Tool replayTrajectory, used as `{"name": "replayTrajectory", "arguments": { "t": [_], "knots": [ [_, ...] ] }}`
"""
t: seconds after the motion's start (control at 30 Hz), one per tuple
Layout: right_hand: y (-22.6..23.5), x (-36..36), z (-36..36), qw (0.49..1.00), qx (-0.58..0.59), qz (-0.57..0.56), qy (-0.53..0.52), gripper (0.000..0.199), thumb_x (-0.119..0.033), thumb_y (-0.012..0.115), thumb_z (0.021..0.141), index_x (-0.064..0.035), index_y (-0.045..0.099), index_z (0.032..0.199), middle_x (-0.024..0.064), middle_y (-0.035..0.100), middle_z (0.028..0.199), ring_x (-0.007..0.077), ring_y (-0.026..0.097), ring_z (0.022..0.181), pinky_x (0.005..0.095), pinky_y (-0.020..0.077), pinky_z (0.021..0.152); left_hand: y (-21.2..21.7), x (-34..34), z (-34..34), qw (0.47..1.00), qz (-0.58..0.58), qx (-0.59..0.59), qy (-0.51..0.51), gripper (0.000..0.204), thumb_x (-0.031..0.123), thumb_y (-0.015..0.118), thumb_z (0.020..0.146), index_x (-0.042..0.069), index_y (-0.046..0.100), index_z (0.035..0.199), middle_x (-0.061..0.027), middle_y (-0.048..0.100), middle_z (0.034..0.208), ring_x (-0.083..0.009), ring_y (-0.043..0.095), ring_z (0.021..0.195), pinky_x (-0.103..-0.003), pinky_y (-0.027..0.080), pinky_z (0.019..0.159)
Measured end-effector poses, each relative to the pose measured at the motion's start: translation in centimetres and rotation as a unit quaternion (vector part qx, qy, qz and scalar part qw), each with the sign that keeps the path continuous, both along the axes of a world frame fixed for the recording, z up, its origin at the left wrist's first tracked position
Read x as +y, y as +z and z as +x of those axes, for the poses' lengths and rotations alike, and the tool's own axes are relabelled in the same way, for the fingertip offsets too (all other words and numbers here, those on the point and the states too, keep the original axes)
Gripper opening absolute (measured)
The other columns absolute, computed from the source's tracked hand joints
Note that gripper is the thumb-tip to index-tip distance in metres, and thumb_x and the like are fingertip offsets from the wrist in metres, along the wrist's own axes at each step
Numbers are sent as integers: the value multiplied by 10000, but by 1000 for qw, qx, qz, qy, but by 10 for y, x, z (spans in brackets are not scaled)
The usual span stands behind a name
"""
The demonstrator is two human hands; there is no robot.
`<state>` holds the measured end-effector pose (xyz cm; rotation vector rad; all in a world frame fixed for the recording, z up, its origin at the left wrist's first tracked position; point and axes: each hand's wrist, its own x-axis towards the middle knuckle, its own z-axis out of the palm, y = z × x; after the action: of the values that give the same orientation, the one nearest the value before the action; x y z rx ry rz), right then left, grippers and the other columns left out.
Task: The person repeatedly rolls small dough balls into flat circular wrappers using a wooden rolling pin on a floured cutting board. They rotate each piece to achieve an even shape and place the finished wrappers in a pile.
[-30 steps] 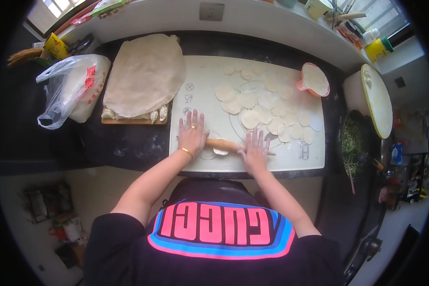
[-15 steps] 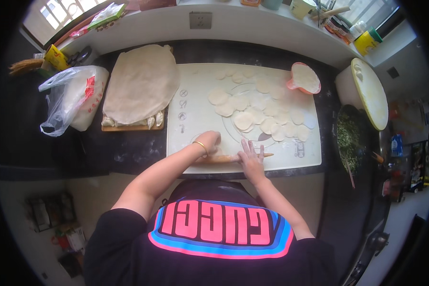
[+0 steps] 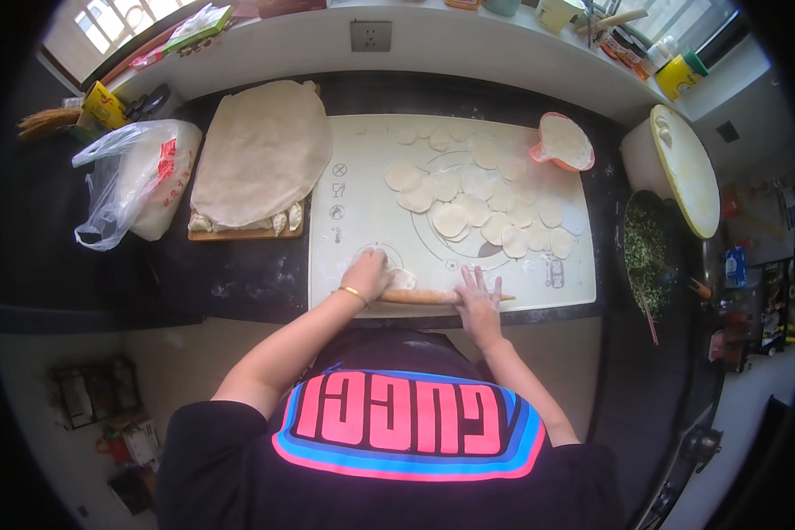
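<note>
On the near edge of the white pastry mat (image 3: 362, 190), my left hand (image 3: 367, 273) pinches a small flat dough piece (image 3: 404, 279) at its left rim. Just right of it lies a wooden rolling pin (image 3: 422, 297), crosswise to me, its left end touching that dough piece. My right hand (image 3: 478, 301) presses down on the pin's right part with the fingers spread. A gold bangle sits on my left wrist. Several rolled round wrappers (image 3: 468, 199) are spread over the far middle of the mat.
A cloth-covered wooden board (image 3: 254, 159) with dumplings at its edge stands left of the mat, and beside it a plastic bag (image 3: 132, 181). A pink bowl of flour (image 3: 564, 143) sits at the mat's far right; beyond it a dark bowl of green filling (image 3: 647, 252) and a pale lid (image 3: 685, 168).
A second ago both hands lay flat on the pin. My left hand has since come off it and taken the dough piece; the pin sits nearer the mat's front edge.
</note>
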<state>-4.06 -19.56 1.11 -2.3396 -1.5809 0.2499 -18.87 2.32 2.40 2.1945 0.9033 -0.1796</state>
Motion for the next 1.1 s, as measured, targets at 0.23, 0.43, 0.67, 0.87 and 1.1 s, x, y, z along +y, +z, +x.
{"name": "replayTrajectory", "arguments": {
  "t": [0.23, 0.43, 0.67, 0.87, 1.1],
  "knots": [
    [-2, 50, 1, 999, -29, -27, -23, 510, -299, 607, 810, -86, 431, 1238, 159, 202, 1479, 325, 181, 1373, 596, 71, 1069, -12, 0, -26, 955, 292, -19, -47, 652, 314, 506, 859, 88, 254, 1416, -193, 142, 1486, -389, 119, 1368, -526, 140, 1079],
    [8, 67, 4, 996, -46, -54, -46, 728, -400, 573, 819, -63, 282, 1395, 157, 133, 1499, 316, 131, 1387, 590, 53, 1070, -30, 31, -6, 957, 284, -32, -45, 667, 340, 463, 876, 70, 206, 1429, -202, 124, 1490, -381, 96, 1377, -538, 87, 1091],
    [0, 62, -3, 993, -73, -55, -70, 722, -396, 555, 828, -66, 267, 1403, 173, 126, 1498, 325, 106, 1390, 566, 28, 1081, -28, 25, -13, 959, 278, -19, -55, 654, 359, 446, 888, 51, 221, 1420, -230, 136, 1477, -391, 88, 1375, -535, 83, 1093],
    [16, 63, 0, 998, -47, -37, -28, 616, -367, 589, 806, -90, 395, 1320, 150, 202, 1478, 296, 178, 1374, 577, 93, 1071, -33, 9, -27, 968, 246, -15, -41, 650, 348, 466, 884, 44, 242, 1413, -248, 137, 1472, -413, 75, 1371, -543, 98, 1086],
    [-9, 18, -20, 997, -65, 31, -4, 229, -155, 559, 818, -141, 509, 1042, 84, 321, 1436, 264, 283, 1342, 623, 113, 1049, -26, -9, -29, 974, 144, -158, -78, 543, 237, 653, 761, 38, 460, 1229, -221, 400, 1304, -360, 366, 1223, -441, 304, 1003]
  ]
}}
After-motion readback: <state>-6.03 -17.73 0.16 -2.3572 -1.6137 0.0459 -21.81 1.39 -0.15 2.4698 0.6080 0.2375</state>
